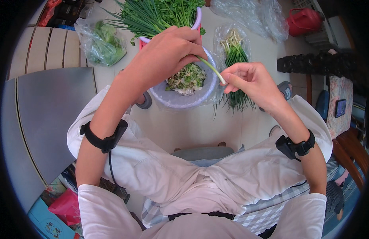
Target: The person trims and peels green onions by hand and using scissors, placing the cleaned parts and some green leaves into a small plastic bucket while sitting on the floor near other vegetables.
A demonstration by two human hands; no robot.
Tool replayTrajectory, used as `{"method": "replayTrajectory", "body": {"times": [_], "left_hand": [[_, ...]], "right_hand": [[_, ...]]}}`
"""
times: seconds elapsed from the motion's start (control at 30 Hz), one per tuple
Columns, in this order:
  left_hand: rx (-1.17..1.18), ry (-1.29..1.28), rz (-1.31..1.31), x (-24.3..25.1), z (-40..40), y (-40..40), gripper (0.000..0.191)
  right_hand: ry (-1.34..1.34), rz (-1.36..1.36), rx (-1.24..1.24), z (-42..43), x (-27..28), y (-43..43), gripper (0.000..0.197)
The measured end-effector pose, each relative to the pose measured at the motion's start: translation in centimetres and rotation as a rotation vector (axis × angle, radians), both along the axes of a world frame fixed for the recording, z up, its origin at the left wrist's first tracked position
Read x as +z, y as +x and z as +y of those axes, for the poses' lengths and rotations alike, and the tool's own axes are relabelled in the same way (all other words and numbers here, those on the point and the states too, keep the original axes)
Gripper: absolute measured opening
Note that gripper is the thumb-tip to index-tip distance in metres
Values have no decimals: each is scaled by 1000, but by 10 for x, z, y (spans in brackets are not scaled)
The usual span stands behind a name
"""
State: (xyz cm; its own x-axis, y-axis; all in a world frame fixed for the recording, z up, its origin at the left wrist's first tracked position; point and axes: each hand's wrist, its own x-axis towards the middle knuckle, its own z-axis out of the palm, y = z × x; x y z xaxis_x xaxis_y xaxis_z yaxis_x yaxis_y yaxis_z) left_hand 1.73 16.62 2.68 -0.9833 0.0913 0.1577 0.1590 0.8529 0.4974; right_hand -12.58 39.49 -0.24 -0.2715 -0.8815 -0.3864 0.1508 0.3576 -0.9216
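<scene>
A single scallion [213, 68] slants between my hands above a lined waste bin [184, 103]. My left hand [175, 44] grips its green part. At the white end, the thumb and fingers of my right hand [247, 82] pinch the stalk. Inside the bin lie root trimmings and wilted leaves [187, 79]. A bunch of scallions [233, 56] rests on a clear plastic bag on the floor, partly behind my right hand. Beyond my left hand, scallions and leafy herbs [160, 15] fill a basket with a lilac rim [198, 19]; my hand hides part of it.
A clear bag of green leaves [105, 44] lies at the left, beside a grey cabinet panel [56, 119]. Crumpled plastic bags [256, 15] and a red thermos jug [304, 21] are at the far right. A phone [340, 108] lies on a floral cushion [337, 128].
</scene>
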Motion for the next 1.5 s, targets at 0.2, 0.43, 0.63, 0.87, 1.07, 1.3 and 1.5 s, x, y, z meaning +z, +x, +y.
{"method": "replayTrajectory", "body": {"times": [0.2,0.43,0.63,0.87,1.07,1.3,1.5], "left_hand": [[-29,-39,-9,1,1,-2,18],[-17,-79,16,0,-4,-2,16],[-1,-72,21,2,-7,-3,15],[-1,-110,41,3,-9,-2,15],[3,-86,18,3,-6,-1,14],[-39,-69,64,-5,-4,-3,13],[-33,-63,58,-5,-4,-2,12]], "right_hand": [[37,-17,7,0,-1,3,20],[61,-62,50,-1,2,5,27],[99,-115,5,-1,4,4,26],[58,-98,23,0,0,3,23],[-58,-43,97,0,-3,7,26],[-63,174,164,-1,2,12,22],[-79,269,179,0,-1,12,23]]}}
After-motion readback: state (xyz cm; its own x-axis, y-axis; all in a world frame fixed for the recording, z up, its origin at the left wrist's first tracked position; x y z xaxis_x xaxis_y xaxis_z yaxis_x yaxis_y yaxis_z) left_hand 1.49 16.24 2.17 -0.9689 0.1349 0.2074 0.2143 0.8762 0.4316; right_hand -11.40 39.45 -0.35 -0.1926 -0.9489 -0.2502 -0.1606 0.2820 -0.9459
